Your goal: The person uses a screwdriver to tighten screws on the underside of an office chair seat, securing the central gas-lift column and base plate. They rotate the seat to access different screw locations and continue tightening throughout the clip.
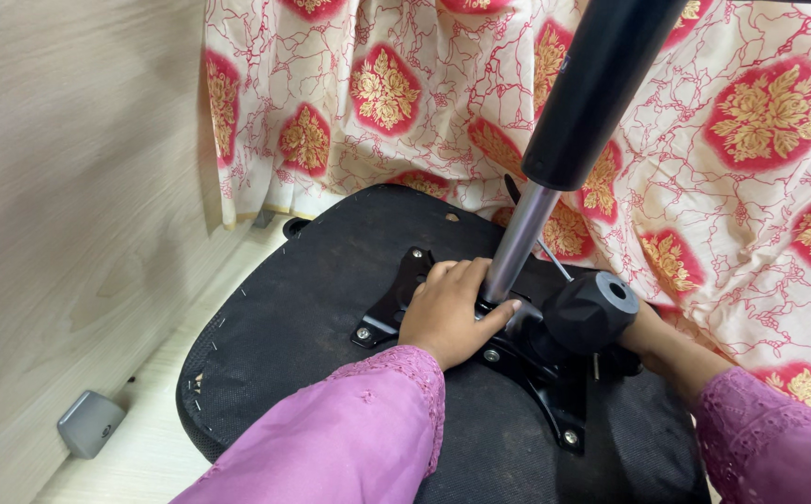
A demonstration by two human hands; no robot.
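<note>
An upturned black office chair seat (312,308) lies on the floor with its black metal mechanism plate (555,392) bolted on. A gas lift cylinder (592,93), black above and silver below, stands in the plate and leans toward me. My left hand (447,313) wraps around the silver rod at its base. My right hand (653,336) is mostly hidden behind a round black tension knob (592,308) and rests against the mechanism; whether it grips anything is unclear. Both arms wear pink sleeves.
A cream cloth with red and gold floral medallions (732,168) hangs behind and to the right of the seat. A light wood panel (69,205) stands on the left. A small grey bracket (88,422) sits at its foot on the pale floor.
</note>
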